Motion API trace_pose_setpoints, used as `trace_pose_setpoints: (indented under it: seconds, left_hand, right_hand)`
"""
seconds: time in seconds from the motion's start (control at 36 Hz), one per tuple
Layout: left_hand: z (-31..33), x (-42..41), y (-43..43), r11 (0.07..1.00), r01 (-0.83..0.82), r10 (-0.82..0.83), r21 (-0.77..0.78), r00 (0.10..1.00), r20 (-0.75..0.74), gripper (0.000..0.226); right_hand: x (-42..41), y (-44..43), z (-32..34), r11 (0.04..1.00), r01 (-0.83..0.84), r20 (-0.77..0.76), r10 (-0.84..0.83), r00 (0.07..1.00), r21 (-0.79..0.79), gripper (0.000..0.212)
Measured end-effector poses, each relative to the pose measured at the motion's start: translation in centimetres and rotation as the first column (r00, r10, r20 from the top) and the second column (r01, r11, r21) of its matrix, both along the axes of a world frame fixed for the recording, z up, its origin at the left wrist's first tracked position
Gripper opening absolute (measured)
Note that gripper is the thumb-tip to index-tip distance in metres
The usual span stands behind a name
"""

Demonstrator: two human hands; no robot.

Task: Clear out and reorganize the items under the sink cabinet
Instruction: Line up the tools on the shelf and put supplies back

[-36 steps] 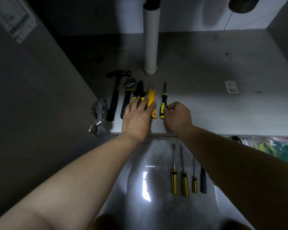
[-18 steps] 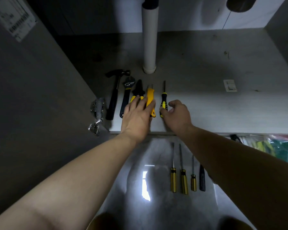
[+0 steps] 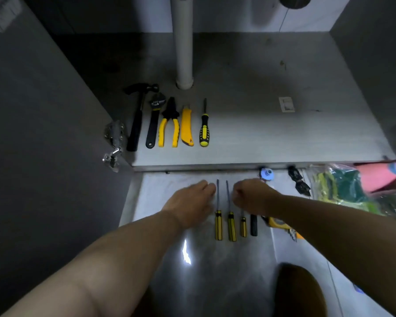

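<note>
Inside the cabinet, on its floor (image 3: 261,138), a row of tools lies side by side: a black hammer (image 3: 136,120), an adjustable wrench (image 3: 153,120), yellow pliers (image 3: 169,124), a yellow utility knife (image 3: 187,126) and a black-and-yellow screwdriver (image 3: 204,131). On the tiled floor in front lie three yellow-handled screwdrivers (image 3: 231,226) and a black-handled tool (image 3: 253,225). My left hand (image 3: 190,202) hovers just left of their shafts, fingers relaxed. My right hand (image 3: 254,197) sits over the shafts on the right with fingers curled, holding nothing visible. Both hands are blurred.
A white drain pipe (image 3: 183,42) rises from the cabinet floor at the back. A metal door hinge (image 3: 113,138) sticks out at the left edge. On the right of the tiles lie a yellow tape measure (image 3: 276,221), a blue fitting (image 3: 266,173) and a bag of sponges (image 3: 343,188).
Both hands let go of the tools in the cabinet and pulled back out to the tiled floor, now over the row of yellow-handled screwdrivers. The camera view tilted down.
</note>
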State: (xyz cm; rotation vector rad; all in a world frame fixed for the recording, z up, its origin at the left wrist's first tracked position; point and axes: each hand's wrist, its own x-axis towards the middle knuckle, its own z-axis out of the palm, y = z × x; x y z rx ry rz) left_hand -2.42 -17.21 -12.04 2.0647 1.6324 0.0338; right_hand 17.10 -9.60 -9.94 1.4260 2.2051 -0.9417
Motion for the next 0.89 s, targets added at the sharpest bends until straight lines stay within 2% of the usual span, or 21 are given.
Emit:
trace_pose_setpoints:
  seconds: [0.08, 0.17, 0.25, 0.33, 0.44, 0.53, 0.58, 0.64, 0.69, 0.75, 0.78, 0.83, 0.89]
  left_hand:
    - [-1.5, 1.2, -1.3, 0.965, -0.133, 0.158, -0.224, 0.982, 0.098, 0.028]
    - [-3.0, 2.6, -2.2, 0.901, -0.261, 0.318, -0.345, 0.941, 0.118, 0.036]
    - [-4.2, 4.0, -2.7, 0.870, -0.322, 0.366, -0.373, 0.929, 0.052, 0.045]
    - [-5.1, 5.1, -3.4, 0.848, -0.360, 0.409, -0.389, 0.911, 0.048, 0.048]
    - [-6.1, 6.1, -4.3, 0.841, -0.416, 0.442, -0.345, 0.897, -0.005, 0.041]
    - [-6.6, 6.6, -4.1, 0.828, -0.445, 0.453, -0.343, 0.890, -0.061, 0.031]
    - [-6.7, 6.4, -3.8, 0.811, -0.443, 0.447, -0.382, 0.891, -0.083, 0.029]
    - [-6.4, 5.7, -3.4, 0.804, -0.394, 0.417, -0.445, 0.907, -0.050, 0.024]
    - [-5.9, 4.7, -3.1, 0.793, -0.313, 0.377, -0.522, 0.926, 0.017, 0.013]
    - [-5.5, 3.4, -3.3, 0.759, -0.250, 0.373, -0.601, 0.924, 0.088, 0.019]
    - [-5.3, 2.9, -3.5, 0.732, -0.220, 0.395, -0.645, 0.908, 0.138, 0.027]
    - [-4.7, 1.7, -3.9, 0.652, -0.164, 0.504, -0.740, 0.823, 0.262, 0.039]
    - [-3.9, 0.6, -3.9, 0.594, -0.111, 0.583, -0.797, 0.742, 0.332, 0.038]
  right_hand:
    - [0.7, -2.0, -2.0, 0.997, -0.030, 0.150, 0.040, 0.988, -0.066, 0.024]
    - [0.2, -3.4, -3.7, 0.990, 0.019, 0.210, 0.011, 0.978, -0.141, 0.019]
    - [-0.2, -4.3, -4.9, 0.979, 0.138, 0.176, -0.111, 0.978, -0.150, 0.014]
    - [-0.2, -5.2, -5.7, 0.972, 0.192, 0.166, -0.169, 0.972, -0.137, 0.015]
    - [-0.4, -6.4, -6.9, 0.967, 0.238, 0.199, -0.217, 0.956, -0.093, 0.004]
    - [-0.9, -6.9, -7.4, 0.938, 0.315, 0.226, -0.277, 0.934, -0.149, 0.019]
    - [-0.9, -6.8, -7.7, 0.885, 0.413, 0.243, -0.361, 0.900, -0.213, 0.025]
    - [-0.8, -6.3, -7.8, 0.803, 0.508, 0.231, -0.454, 0.860, -0.312, 0.018]
    - [-0.7, -5.5, -7.3, 0.766, 0.519, 0.189, -0.485, 0.854, -0.380, 0.015]
    - [-0.4, -4.9, -6.4, 0.742, 0.483, 0.187, -0.451, 0.873, -0.464, 0.019]
    - [-0.3, -4.7, -5.8, 0.728, 0.463, 0.212, -0.415, 0.885, -0.506, 0.022]
    - [0.4, -4.4, -4.5, 0.670, 0.449, 0.211, -0.409, 0.888, -0.592, 0.020]
    - [1.3, -4.1, -3.1, 0.662, 0.381, 0.108, -0.415, 0.903, -0.646, 0.011]
